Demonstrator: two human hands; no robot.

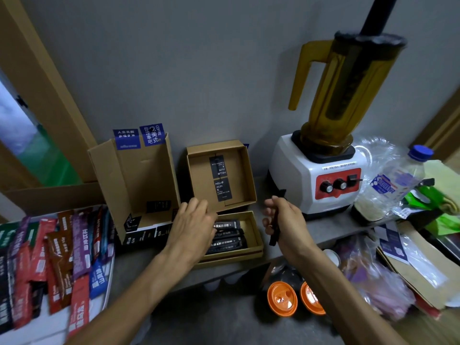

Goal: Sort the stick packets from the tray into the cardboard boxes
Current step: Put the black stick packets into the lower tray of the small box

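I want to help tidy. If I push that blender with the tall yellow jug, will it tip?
The blender looks top-heavy: its tall jug towers over the squat white base, so a high push might tip it. Pushed low, it probably slides.

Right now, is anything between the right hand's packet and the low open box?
Only the left hand, over the left side of the box. From the dark packet in the right hand to its bare right side, nothing visible.
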